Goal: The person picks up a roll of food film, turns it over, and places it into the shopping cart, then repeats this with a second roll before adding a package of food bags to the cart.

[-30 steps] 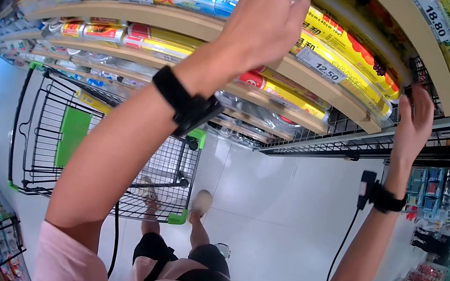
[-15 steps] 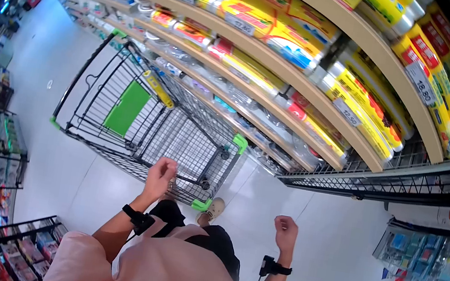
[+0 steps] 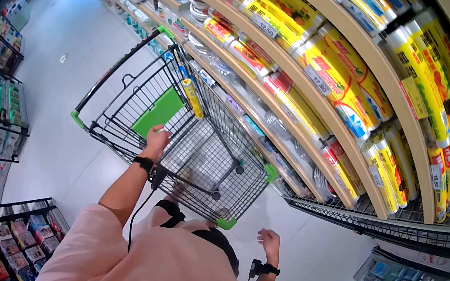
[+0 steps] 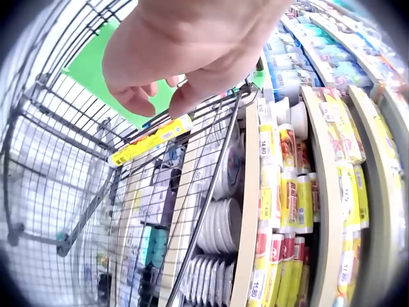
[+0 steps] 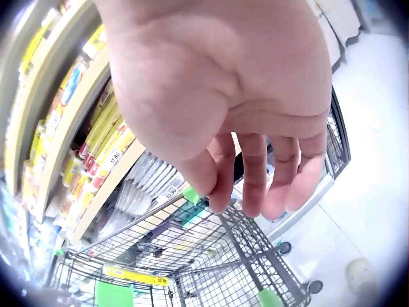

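My left hand (image 3: 157, 141) is over the near side of a black wire shopping cart (image 3: 251, 199), beside its green panel (image 3: 160, 112), with fingers loosely curled and nothing in them. In the cart lies a slim yellow box or roll (image 3: 193, 98), also seen as a yellow tube (image 4: 151, 141) below my left fingers in the left wrist view. My right hand (image 3: 269, 245) hangs by my side, past the cart's near end. The right wrist view shows its fingers (image 5: 254, 182) relaxed and bent, with nothing held.
Shelves (image 3: 369, 49) of yellow film rolls run along the far and right side, with price tags on their edges. A wire rack (image 3: 18, 240) of small packets stands at the lower left. Blue packaged goods (image 3: 396, 276) hang at the lower right. White floor (image 3: 74, 118) lies left of the cart.
Both hands have come down from the shelves to the body's sides. Since then the left hand has moved out over the cart's side. The head view has turned, shifting the cart rightward.
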`<state>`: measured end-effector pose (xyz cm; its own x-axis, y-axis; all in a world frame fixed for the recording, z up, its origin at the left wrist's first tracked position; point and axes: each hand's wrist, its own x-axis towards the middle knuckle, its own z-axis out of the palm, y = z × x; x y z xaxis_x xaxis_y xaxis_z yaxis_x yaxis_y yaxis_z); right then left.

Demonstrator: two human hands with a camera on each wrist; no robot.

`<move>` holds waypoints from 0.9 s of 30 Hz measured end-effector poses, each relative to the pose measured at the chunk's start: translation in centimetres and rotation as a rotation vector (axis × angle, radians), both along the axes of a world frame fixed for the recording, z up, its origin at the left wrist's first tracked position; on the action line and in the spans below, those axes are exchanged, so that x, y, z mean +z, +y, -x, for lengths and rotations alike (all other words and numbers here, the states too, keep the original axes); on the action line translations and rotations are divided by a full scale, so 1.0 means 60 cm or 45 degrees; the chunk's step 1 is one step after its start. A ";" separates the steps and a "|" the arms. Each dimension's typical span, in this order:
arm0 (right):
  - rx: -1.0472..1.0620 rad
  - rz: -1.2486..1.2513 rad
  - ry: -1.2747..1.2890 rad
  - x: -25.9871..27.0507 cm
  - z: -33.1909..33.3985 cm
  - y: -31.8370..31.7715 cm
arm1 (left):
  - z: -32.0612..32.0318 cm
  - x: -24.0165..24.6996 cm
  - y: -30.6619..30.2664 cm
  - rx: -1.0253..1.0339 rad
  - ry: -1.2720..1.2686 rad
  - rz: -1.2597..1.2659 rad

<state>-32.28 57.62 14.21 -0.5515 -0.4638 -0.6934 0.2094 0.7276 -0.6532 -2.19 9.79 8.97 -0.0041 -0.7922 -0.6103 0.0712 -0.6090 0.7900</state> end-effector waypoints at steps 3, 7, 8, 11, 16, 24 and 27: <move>-0.109 -0.018 -0.063 0.001 -0.044 -0.022 | 0.031 -0.020 -0.107 0.062 -0.109 0.101; -0.284 -0.028 -0.135 -0.007 -0.105 -0.047 | 0.063 -0.073 -0.212 -0.166 -0.416 0.373; -0.330 -0.029 -0.136 -0.009 -0.122 -0.052 | 0.072 -0.079 -0.226 -0.204 -0.484 0.382; -0.170 -0.204 0.023 -0.014 -0.162 -0.069 | 0.093 -0.126 -0.269 -0.348 -0.561 0.482; -0.243 -0.288 -0.064 0.022 -0.205 -0.102 | 0.143 -0.124 -0.321 -0.625 -0.579 0.382; -0.498 -0.228 -0.068 0.017 -0.232 -0.128 | 0.161 -0.137 -0.335 -1.222 -1.061 0.578; -0.505 -0.197 -0.081 0.015 -0.234 -0.140 | 0.153 -0.106 -0.312 -1.138 -1.022 0.661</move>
<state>-18.25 49.24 15.09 -0.6202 -0.1126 -0.7763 0.5288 0.6710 -0.5198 -11.38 -8.93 2.64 -0.4280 -0.8473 -0.3145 -0.7942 0.1866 0.5782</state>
